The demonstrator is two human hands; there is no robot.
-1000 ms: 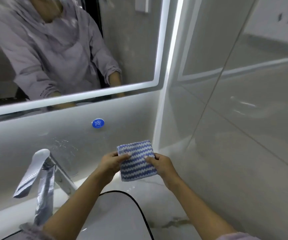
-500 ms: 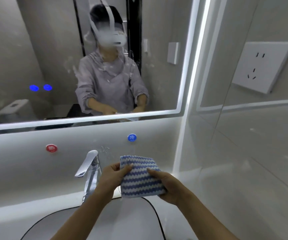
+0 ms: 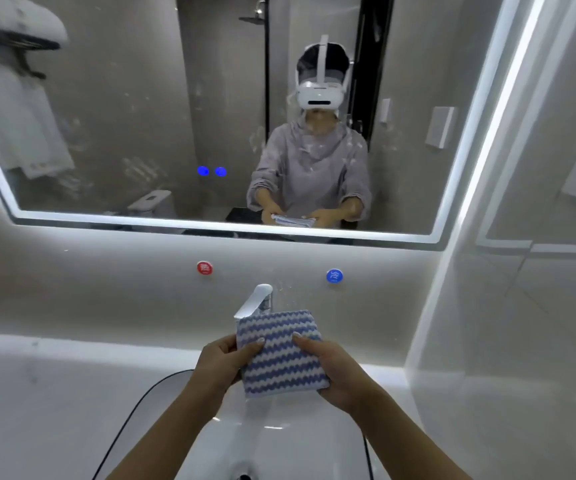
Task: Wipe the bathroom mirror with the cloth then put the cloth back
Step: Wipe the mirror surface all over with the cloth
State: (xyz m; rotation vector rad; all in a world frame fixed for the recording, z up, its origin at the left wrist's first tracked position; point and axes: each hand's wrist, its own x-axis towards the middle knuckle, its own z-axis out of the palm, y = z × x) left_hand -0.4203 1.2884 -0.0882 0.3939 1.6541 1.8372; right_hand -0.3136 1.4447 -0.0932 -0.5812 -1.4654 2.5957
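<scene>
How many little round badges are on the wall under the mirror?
2. A red round badge sits up-left of the chrome tap; a blue round badge sits up-right of it. None looks hidden.

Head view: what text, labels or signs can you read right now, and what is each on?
"冷": white on the blue round sticker on the wall, right of the tap.
The red round sticker: one white character, too blurred to read.
Two blue lit icons on the mirror: too small to read.
The cloth shows zigzag stripes only, no text.
</scene>
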